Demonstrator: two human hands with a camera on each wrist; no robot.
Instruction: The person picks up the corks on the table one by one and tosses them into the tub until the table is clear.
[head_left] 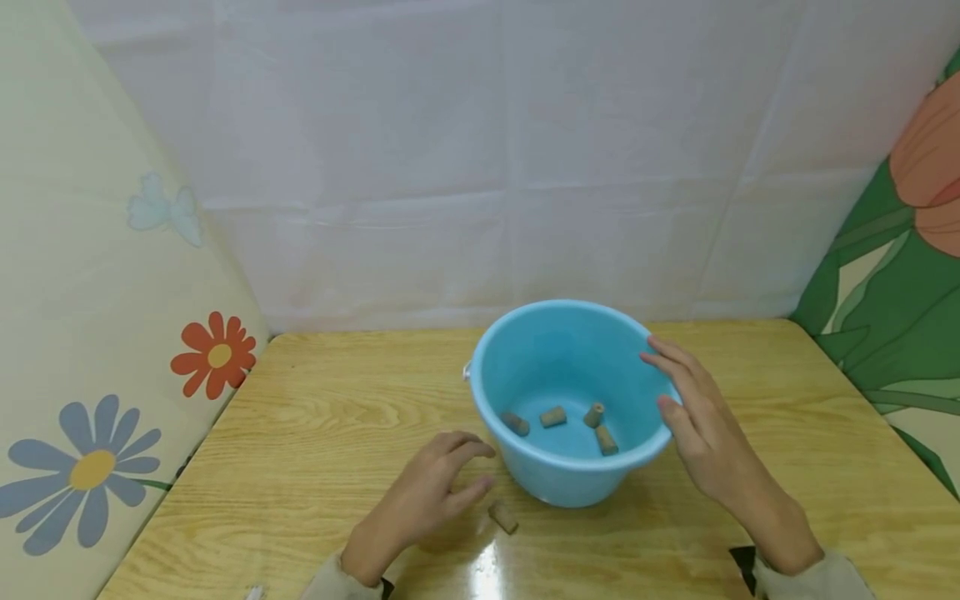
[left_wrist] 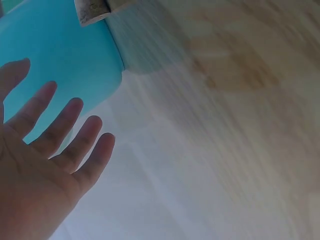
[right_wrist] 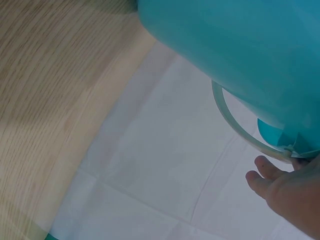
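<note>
A light-blue bucket [head_left: 558, 487] stands on the table with its mouth toward me. Several brown cork-like cylinders [head_left: 553, 417] lie on its floor. Another brown cylinder [head_left: 503, 517] lies on the table by the bucket's near left side. My left hand [head_left: 435, 483] hovers just left of the bucket and above that cylinder. Its fingers are spread and loosely bent, with nothing held, as the left wrist view also shows. My right hand [head_left: 705, 425] holds the bucket's right rim near the handle mount. In the right wrist view, two of its fingers stick out beside the pale handle [right_wrist: 232, 122].
The wood-grain table [head_left: 337, 392] extends around the bucket. A white cloth [head_left: 375, 167] hangs behind it, with flower-printed panels to the left and right. A small whitish item [head_left: 255, 592] shows at the near left edge of the head view.
</note>
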